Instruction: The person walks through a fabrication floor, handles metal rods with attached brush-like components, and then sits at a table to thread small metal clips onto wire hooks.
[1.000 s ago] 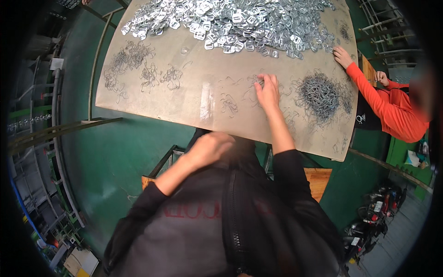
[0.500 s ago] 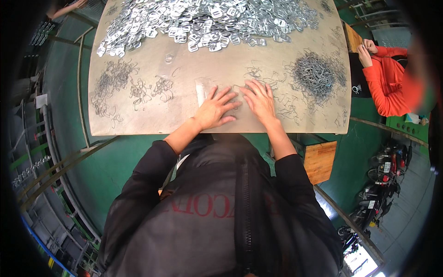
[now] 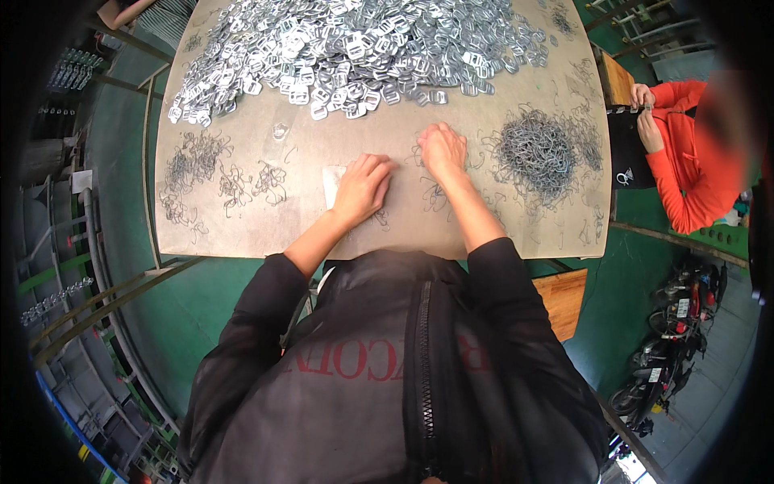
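My left hand (image 3: 363, 187) rests palm down on the brown table (image 3: 242, 230), fingers spread, partly over a small white slip (image 3: 331, 182). My right hand (image 3: 442, 149) lies just beside it to the right, fingers curled on scattered thin wire clips (image 3: 435, 194). Whether it pinches one is too small to tell. A large heap of shiny metal buckles (image 3: 347, 44) covers the far side of the table. A dense pile of grey wire clips (image 3: 538, 153) sits right of my right hand.
Loose wire clips (image 3: 218, 173) lie in small clumps on the table's left part. A person in an orange top (image 3: 685, 153) sits at the right edge, hands together. A wooden stool (image 3: 564, 294) stands below the table. Metal racks (image 3: 64, 266) line the left; motorbikes (image 3: 677, 339) stand lower right.
My left hand rose from near my chest to the table and settled beside my right hand. The view shifted so the table sits more centred.
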Action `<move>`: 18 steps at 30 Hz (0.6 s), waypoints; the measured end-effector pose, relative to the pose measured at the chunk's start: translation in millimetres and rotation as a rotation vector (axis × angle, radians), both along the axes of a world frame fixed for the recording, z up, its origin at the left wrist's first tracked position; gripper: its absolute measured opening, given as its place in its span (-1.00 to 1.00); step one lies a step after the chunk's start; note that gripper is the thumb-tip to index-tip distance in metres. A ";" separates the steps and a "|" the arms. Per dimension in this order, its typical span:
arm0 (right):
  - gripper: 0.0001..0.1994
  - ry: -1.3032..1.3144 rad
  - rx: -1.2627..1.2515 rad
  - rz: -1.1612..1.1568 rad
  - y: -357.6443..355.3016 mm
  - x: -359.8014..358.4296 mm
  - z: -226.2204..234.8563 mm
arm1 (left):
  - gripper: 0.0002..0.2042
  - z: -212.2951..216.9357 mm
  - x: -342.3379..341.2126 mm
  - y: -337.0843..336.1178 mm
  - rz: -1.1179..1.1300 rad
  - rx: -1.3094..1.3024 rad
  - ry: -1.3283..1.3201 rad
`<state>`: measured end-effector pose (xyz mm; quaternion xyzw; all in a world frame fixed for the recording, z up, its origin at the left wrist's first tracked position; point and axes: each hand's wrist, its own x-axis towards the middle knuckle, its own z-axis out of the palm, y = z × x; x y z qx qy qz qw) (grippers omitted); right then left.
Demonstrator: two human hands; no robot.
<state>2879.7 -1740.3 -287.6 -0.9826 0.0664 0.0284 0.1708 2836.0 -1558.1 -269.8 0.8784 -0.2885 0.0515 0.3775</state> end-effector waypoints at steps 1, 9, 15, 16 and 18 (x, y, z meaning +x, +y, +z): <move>-0.88 0.021 -0.055 0.076 -2.2 2.2 0.6 | -0.77 0.1 5.3 -12.7 0.071 -0.003 0.047; -0.90 0.114 0.814 -0.180 -66.6 -2.4 5.6 | -0.73 -2.6 38.3 -64.9 0.025 -0.102 0.186; -0.92 0.084 1.173 -0.282 -70.2 -12.4 7.0 | -0.69 -11.1 118.0 -66.9 0.101 0.241 -0.266; -0.90 0.044 1.224 -0.290 -65.9 -12.2 5.6 | -0.71 -13.5 125.4 -68.5 0.072 0.284 -0.281; -0.85 0.037 1.227 -0.325 -60.0 -12.8 9.3 | -0.74 -17.9 136.0 -70.7 0.018 0.369 -0.311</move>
